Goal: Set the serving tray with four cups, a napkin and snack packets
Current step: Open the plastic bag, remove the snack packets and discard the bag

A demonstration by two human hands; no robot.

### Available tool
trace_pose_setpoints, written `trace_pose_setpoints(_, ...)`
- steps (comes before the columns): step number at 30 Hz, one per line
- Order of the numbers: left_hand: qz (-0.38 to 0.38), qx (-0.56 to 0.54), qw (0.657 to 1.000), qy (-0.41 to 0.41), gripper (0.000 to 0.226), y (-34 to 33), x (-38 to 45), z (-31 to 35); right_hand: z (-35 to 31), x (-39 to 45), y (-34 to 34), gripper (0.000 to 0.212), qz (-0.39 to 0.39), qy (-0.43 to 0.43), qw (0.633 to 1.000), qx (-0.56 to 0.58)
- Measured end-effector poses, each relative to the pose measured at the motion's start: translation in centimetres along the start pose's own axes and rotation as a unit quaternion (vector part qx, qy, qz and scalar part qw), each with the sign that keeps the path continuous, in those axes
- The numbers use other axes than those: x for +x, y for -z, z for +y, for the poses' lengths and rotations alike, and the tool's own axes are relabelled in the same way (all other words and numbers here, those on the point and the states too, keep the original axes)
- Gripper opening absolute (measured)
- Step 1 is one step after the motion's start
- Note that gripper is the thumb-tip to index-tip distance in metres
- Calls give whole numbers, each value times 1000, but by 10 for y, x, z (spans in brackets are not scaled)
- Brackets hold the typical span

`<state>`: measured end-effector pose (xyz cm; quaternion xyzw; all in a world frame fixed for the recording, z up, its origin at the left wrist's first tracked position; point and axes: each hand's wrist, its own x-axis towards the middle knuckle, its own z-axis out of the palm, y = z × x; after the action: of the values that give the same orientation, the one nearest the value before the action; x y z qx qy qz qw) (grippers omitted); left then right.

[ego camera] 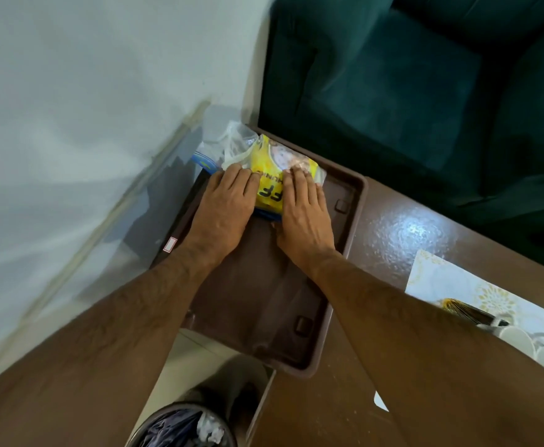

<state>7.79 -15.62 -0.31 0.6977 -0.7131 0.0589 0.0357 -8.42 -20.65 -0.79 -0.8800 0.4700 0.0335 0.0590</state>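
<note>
A brown plastic serving tray (pixel 264 304) lies on the corner of a glossy brown table (pixel 393 240). At the tray's far end sit snack packets: a yellow one (pixel 275 162) on top, a blue-edged one (pixel 201 159) beneath it at the left, and a clear wrapper (pixel 236 140) behind. My left hand (pixel 222 211) lies flat on the left side of the yellow packet, fingers together. My right hand (pixel 303 214) presses on its right side. White cups (pixel 535 346) stand at the right edge on a patterned mat (pixel 451 285), partly hidden by my right forearm.
A dark green sofa (pixel 409 91) stands just beyond the table. A white wall (pixel 70 124) runs along the left, close to the tray. A round waste bin (pixel 183 427) with crumpled paper sits on the floor below the table's near edge.
</note>
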Motion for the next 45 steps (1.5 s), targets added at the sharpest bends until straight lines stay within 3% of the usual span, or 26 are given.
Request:
trace_pose_setpoints(13, 126, -97, 986, -40, 25, -3, -4, 2, 11, -8, 12, 72, 46, 0, 995, 92)
trace_pose_setpoints(17, 152, -106, 983, -11, 40, 11, -1, 6, 18, -15, 28, 70, 98, 14, 987, 128)
trace_pose_setpoints(21, 132, -99, 985, -45, 62, 22, 0, 7, 27, -19, 46, 70, 125, 6, 974, 187)
trace_pose_setpoints(24, 139, -79, 987, -30, 51, 26, 5, 7, 32, -20, 57, 61, 132, -1, 963, 237)
trace_pose_setpoints(27, 179, -87, 980, 15, 29, 34, 10, 10, 38, -19, 60, 37, 157, -3, 950, 270)
trace_pose_setpoints(30, 166, -118, 978, 42, 29, 43, 11, 12, 41, -17, 61, 20, 176, -2, 942, 285)
trace_pose_setpoints(34, 146, -155, 974, 77, 29, 52, 12, 16, 40, -20, 67, 21, 152, -2, 927, 344)
trace_pose_setpoints(37, 156, -178, 967, 98, 25, 58, 14, 16, 44, -25, 70, 45, 103, -8, 935, 338)
trace_pose_setpoints(42, 184, -208, 956, 98, 16, 68, 19, 20, 49, -30, 83, 16, 203, 18, 936, 287)
trace_pose_setpoints(45, 184, -197, 957, 105, 5, 71, 20, 21, 49, -31, 93, 11, 238, 5, 927, 291)
